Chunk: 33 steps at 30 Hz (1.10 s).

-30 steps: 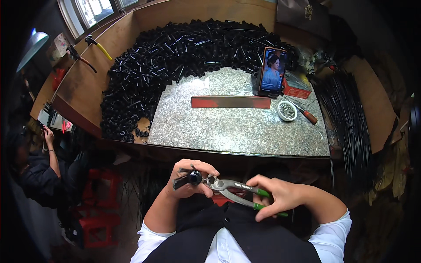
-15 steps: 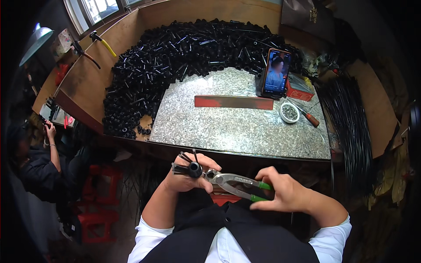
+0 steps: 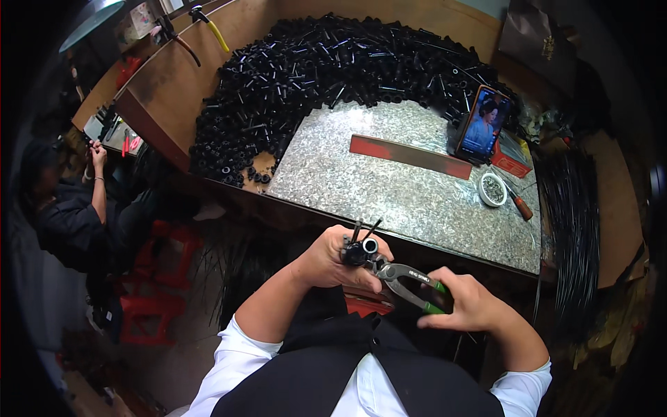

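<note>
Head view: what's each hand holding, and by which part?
Right hand: pliers, by the green handles. Left hand: black tube, around its side; exact finger contacts partly hidden.

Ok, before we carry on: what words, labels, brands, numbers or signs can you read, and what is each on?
Steel pliers with green grips in the right hand: small lettering on the metal; wording not copied.
Dark bag, upper right: gold characters; not copied, blurred.
Black phone with lit screen: small on-screen text, too small to read.
Red box beside it: any markings too small to read.
</note>
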Available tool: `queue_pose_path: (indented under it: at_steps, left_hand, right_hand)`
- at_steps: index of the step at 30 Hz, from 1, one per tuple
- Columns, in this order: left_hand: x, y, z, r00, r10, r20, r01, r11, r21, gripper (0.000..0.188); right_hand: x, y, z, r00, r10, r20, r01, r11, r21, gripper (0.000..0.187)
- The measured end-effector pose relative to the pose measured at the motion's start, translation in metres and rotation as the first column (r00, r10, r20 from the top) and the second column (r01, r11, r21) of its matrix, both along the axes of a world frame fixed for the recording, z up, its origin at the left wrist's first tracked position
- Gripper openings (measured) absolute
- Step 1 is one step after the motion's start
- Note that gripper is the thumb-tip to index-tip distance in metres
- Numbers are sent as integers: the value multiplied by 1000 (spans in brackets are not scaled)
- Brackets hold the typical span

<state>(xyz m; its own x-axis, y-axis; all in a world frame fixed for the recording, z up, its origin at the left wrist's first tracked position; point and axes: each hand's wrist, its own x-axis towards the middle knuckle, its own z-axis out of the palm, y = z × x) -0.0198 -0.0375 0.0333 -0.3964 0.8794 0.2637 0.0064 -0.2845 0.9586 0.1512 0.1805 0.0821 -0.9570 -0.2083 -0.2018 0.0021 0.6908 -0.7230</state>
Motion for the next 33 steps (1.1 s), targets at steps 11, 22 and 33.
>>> queue_pose_path:
  at_steps: [11, 22, 33]
  left_hand:
    - [5, 6, -14, 991, 94, -93, -91, 995, 36, 53]
    - [17, 6, -21, 963, 161, 216, -190, 975, 120, 50]
    - [25, 10, -22, 936, 296, 189, -319, 942, 101, 47]
  right_hand:
    - [-15, -4, -13, 962, 43, -269, -7, 991, 135, 63]
    - [-23, -14, -20, 985, -17, -170, 16, 1000, -10, 41]
    - [-28, -11, -47, 935, -73, -346, 117, 987, 108, 26]
